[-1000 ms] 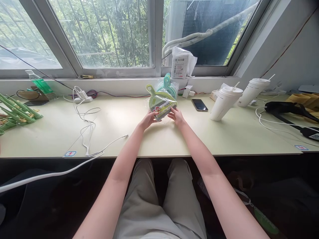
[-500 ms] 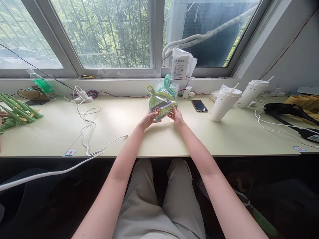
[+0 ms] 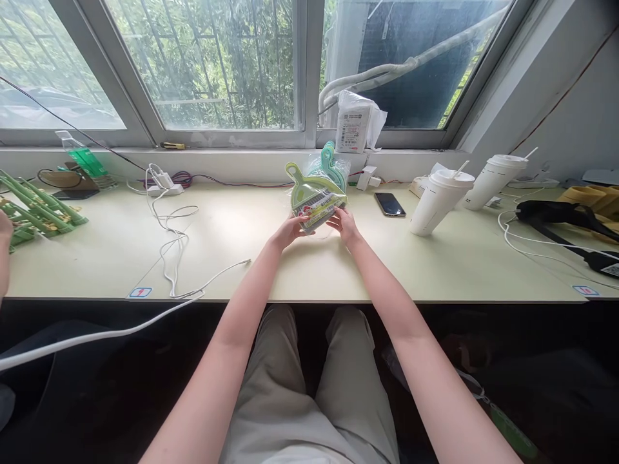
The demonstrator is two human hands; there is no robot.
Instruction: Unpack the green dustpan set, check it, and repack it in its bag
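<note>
A small green dustpan-and-brush set point(image 3: 314, 192) in clear plastic wrap is held up over the desk, its rounded handle pointing to the upper left. A printed label and dark bristles show through the wrap. My left hand point(image 3: 291, 232) grips its lower left edge, thumb on the front. The lower right corner is pinched by my right hand point(image 3: 345, 223), with some fingers apart beneath. Right behind it stands a second, teal wrapped set point(image 3: 330, 164), partly hidden by the green one.
A phone point(image 3: 389, 204) and two white lidded cups point(image 3: 441, 201) with straws are on the right, beyond them a black strap point(image 3: 556, 216). White cables point(image 3: 176, 245) trail over the desk's left part. Farther left, another person's hand point(image 3: 4, 235) is beside green bamboo-like sticks point(image 3: 46, 209).
The view has shifted slightly. Both my hands keep the same hold on the green set. At the far left, more of the other person's hand and arm shows.
</note>
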